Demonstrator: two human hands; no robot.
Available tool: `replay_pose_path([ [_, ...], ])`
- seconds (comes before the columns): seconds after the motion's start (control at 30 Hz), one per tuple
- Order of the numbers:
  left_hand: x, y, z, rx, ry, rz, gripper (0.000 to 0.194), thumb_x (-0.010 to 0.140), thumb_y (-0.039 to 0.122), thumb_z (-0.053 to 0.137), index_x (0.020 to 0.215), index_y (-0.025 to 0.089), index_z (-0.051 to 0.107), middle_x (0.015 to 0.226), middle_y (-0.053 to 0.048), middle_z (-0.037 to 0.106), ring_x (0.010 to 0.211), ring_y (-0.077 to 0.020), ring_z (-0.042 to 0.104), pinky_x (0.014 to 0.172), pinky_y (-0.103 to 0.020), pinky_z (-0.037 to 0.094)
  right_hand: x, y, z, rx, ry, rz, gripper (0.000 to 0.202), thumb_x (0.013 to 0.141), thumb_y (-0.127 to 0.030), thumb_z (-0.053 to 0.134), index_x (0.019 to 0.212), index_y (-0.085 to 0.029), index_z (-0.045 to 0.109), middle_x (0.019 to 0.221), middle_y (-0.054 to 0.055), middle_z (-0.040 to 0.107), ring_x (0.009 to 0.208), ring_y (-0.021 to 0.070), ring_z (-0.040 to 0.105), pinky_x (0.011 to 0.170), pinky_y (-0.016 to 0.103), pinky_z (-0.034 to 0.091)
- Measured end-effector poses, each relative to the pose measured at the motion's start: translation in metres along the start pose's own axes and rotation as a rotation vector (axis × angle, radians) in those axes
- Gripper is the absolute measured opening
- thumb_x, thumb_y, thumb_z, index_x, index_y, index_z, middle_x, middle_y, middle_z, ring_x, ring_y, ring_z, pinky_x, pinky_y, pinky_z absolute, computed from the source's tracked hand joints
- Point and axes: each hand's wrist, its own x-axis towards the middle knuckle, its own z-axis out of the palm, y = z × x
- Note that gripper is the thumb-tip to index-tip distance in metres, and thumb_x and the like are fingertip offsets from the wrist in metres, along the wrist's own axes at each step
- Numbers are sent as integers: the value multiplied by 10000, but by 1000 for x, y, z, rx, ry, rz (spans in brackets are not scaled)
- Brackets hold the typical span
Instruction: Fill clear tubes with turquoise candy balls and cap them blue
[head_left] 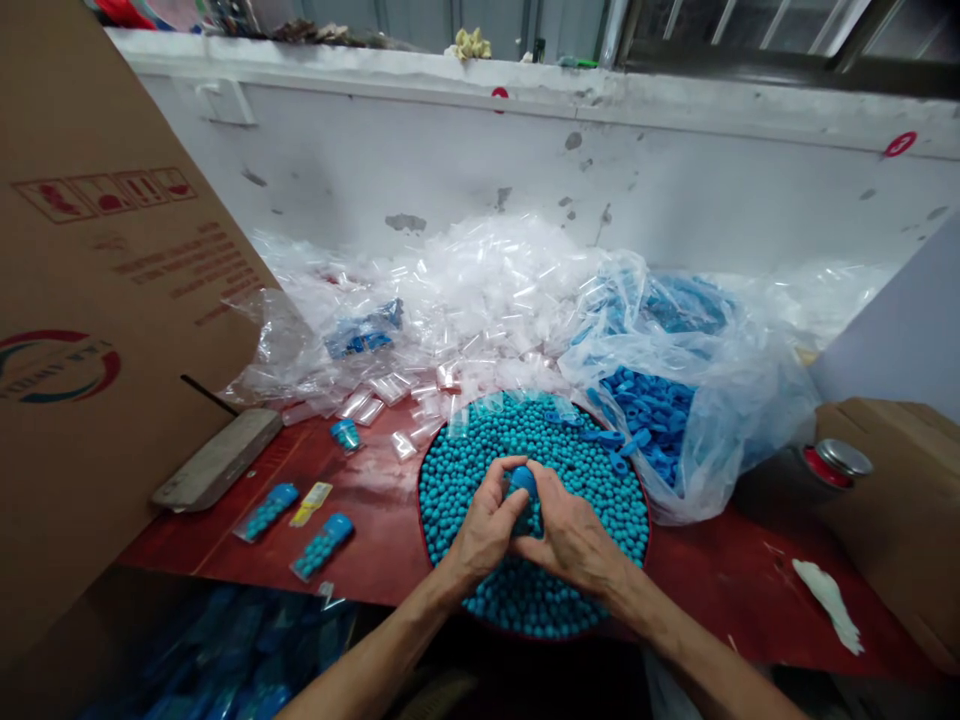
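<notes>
Over a round red tub (421, 500) full of small teal balls (465, 450), my two hands meet around a clear tube with a blue cap (523, 480). My left hand (487, 520) has its fingers closed on the tube's left side. My right hand (566, 525) wraps it from the right. Teal balls show through the tube below the cap; most of its body is hidden by the fingers. Two capped tubes of balls, a nearer one (324, 547) and a farther one (268, 512), lie on the red table (382, 520) to the left.
Clear empty tubes (495, 300) are heaped along the wall. A plastic bag (739, 410) of blue caps (652, 410) stands right of the tub. Cardboard boxes flank the table at left (112, 300) and right (885, 500). A grey block (221, 462) lies by the left box.
</notes>
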Motion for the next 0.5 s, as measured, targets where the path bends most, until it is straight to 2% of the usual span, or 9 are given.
replay_pose_path([
  [0.07,0,0,1,7,31,-6,304,762,281,500,1038,180,421,788,8,528,671,-92,473,632,-202,383,2,-1,7,-47,43,-12,633,645,-280,580,1191,-89,321,1026,154,515,861,257,554,667,378,485],
  [0.17,-1,0,3,12,91,-45,289,744,296,517,994,175,433,699,30,502,589,-78,451,554,-185,356,5,-2,11,-47,90,-20,563,624,-279,569,1116,-107,359,939,124,536,799,246,567,624,358,491],
  [0.3,-1,-2,6,-30,93,-65,273,735,288,522,963,171,429,652,43,480,541,-67,424,515,-174,334,5,0,13,4,124,-34,521,612,-290,574,1070,-142,376,893,90,542,754,223,572,613,336,490],
  [0.4,-1,-5,8,12,106,-44,246,746,276,499,959,174,427,673,37,486,575,-78,444,553,-186,363,1,2,21,42,153,-22,566,609,-284,591,1106,-148,357,921,95,540,764,221,576,629,335,491],
  [0.5,-2,-4,3,194,96,5,213,764,263,468,962,186,458,722,25,501,641,-97,466,617,-207,388,-4,0,29,26,158,12,658,653,-289,594,1212,-138,283,1042,147,509,882,255,563,693,373,488],
])
